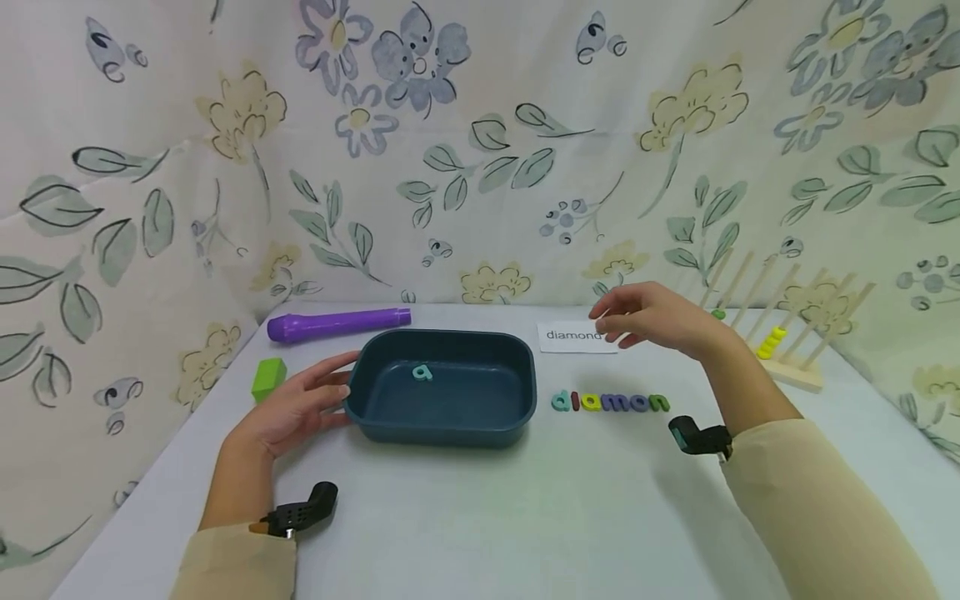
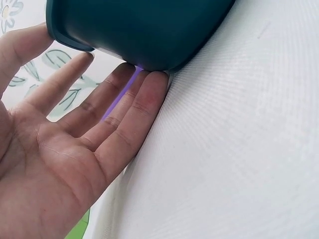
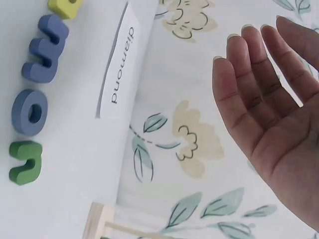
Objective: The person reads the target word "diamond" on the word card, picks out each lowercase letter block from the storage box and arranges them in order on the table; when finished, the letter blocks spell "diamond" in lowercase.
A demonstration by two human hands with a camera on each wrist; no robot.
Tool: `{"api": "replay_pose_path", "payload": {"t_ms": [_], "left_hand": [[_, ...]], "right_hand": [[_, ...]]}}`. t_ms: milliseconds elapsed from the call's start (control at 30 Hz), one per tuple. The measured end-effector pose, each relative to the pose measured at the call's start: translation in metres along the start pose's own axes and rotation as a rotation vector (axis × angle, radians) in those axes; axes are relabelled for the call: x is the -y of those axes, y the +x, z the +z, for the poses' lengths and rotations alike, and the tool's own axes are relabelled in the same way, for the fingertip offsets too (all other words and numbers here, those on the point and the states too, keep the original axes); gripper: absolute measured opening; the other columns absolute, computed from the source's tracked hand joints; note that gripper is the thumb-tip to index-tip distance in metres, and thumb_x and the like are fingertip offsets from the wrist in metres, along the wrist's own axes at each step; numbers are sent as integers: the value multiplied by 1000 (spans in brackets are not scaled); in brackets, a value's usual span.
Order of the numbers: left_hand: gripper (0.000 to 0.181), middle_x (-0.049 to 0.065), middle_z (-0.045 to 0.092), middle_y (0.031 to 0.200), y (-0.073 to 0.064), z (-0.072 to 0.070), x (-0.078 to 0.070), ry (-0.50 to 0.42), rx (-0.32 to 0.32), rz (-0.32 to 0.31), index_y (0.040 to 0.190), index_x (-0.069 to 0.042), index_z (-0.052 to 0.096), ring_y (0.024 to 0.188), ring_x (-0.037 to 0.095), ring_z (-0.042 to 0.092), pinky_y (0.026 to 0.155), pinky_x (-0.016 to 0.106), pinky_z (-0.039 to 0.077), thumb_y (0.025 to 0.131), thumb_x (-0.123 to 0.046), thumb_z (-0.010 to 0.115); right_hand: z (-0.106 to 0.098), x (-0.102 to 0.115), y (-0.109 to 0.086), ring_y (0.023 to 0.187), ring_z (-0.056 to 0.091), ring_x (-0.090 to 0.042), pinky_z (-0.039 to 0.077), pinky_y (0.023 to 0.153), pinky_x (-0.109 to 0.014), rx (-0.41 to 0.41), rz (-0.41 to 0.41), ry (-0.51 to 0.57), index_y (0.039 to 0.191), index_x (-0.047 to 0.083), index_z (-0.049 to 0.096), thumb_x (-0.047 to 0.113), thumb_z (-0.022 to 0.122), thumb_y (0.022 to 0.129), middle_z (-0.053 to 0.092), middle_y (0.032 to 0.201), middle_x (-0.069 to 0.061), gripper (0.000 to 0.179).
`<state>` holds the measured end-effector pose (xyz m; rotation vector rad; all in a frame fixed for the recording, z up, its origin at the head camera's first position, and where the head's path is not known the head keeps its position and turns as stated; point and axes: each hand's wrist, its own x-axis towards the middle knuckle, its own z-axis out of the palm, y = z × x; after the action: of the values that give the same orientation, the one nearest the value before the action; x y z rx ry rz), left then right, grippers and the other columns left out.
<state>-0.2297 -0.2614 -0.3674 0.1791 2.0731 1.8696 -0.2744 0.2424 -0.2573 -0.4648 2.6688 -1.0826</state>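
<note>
My left hand (image 1: 296,410) rests its nearly straight fingertips against the left side of a dark teal bin (image 1: 442,435). In the left wrist view, the fingers (image 2: 144,99) touch the wall of the bin below its rim. Inside lies one small teal letter (image 1: 422,372). Above the right part of a white card (image 1: 562,343) printed "diamond", my right hand (image 1: 656,318) hovers with loosely bent fingers and nothing in them. A row of coloured letters, from a teal d (image 1: 561,401) to a green n (image 1: 658,403), lies right of the bin, reading "diamon".
A purple toy microphone (image 1: 337,324) lies behind the bin at the left. A green block (image 1: 267,379) stands beside my left hand. Behind my right forearm is a wooden peg rack (image 1: 795,372) with yellow beads (image 1: 771,342). A floral cloth (image 1: 465,250) hangs along the back.
</note>
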Motion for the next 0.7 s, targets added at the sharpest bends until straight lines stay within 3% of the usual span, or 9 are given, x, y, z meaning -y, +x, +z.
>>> {"api": "replay_pose_path", "payload": {"t_ms": [267,700], "left_hand": [[69,18,29,168,2,-1,1,-9,-2,-1,164,-19,31,135,25,57,105,45,55,103,-23,63],[69,18,30,167,3,-1,2,4,-20,-12,164,-21,31,140,32,53,107,47,54,103,-25,63]], "right_hand": [[5,21,20,109,65,-30,59,95,-42,63,-37,53,126,7,66,25,67,101,67,125,-16,31],[28,49,54,107,66,-31,61,93,-43,107,-86,86,122,9,71,23,66,100,69,119,-15,26]]}}
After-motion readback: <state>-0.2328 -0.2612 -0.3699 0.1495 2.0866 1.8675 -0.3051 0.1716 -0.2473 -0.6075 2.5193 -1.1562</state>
